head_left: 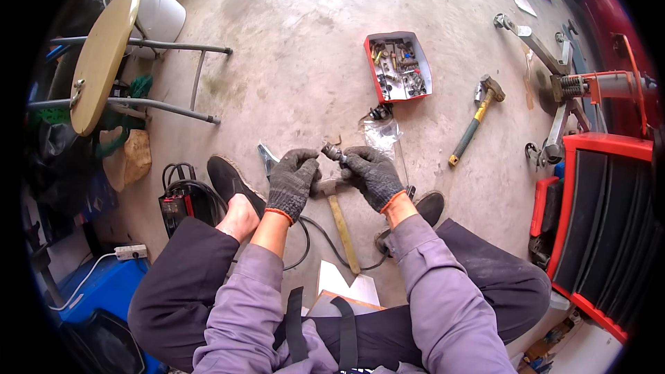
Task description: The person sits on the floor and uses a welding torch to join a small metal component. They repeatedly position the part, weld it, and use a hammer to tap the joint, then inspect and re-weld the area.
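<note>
Both of my hands wear dark grey knit gloves with orange cuffs and are held close together over the floor. My right hand [374, 176] pinches a small dark metal fitting [332, 152], which points up and left from its fingertips. Just left of the fitting, my left hand [294, 179] has its fingers curled together; whatever they may hold is hidden. Beneath the hands lies a hammer [339, 225] with a wooden handle, its head partly covered by the gloves. A clear plastic bag [383, 137] rests beyond my right hand.
Ahead stands a red-and-white box [369, 76] of small metal parts. To its right lies a sledgehammer [473, 127]. A folding stool [104, 62] and white bucket [166, 17] are far left. A red tool cabinet [613, 142] stands right; a black cable [325, 235] crosses the floor.
</note>
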The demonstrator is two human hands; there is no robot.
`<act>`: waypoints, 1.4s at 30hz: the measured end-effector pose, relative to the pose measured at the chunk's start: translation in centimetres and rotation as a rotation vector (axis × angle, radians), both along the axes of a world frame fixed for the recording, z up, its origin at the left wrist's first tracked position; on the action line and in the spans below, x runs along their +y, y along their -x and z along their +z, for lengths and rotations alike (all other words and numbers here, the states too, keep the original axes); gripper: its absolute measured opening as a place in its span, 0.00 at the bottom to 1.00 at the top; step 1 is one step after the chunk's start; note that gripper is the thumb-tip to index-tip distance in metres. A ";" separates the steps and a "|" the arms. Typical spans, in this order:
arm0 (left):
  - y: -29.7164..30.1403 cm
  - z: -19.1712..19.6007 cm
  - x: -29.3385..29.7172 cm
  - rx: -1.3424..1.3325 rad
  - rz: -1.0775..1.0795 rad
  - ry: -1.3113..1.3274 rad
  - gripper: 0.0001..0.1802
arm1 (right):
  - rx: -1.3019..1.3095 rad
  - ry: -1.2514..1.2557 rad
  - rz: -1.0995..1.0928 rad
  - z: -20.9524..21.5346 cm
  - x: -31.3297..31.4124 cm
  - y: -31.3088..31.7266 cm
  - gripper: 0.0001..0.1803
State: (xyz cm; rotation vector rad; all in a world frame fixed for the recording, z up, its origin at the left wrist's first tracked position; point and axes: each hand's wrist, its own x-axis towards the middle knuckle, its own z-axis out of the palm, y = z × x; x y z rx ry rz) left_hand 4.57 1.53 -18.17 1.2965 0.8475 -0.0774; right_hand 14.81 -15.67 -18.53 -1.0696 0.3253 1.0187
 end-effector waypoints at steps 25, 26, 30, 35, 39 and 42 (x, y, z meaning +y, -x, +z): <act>-5.1 -8.9 -0.5 0.467 -0.762 -0.629 0.20 | -0.490 1.581 0.046 -14.5 -28.3 -17.9 0.40; -5.0 -8.9 -1.1 0.516 -0.735 -0.603 0.21 | -0.533 1.534 0.065 -14.4 -27.6 -18.5 0.39; -5.1 -9.1 -3.7 0.600 -0.642 -0.650 0.22 | -0.549 1.545 0.166 -13.9 -24.7 -19.4 0.31; -6.6 -10.6 -5.6 0.529 -0.372 -0.658 0.22 | 0.024 0.604 -0.371 -10.3 -23.0 -20.2 0.13; -6.5 -13.2 -6.3 0.465 -0.180 -0.728 0.19 | 0.289 -0.239 -0.492 -5.1 -23.8 -22.6 0.08; -5.7 -13.4 -3.8 0.362 -0.044 -0.436 0.19 | 0.279 -0.247 -0.424 -4.4 -24.8 -22.3 0.08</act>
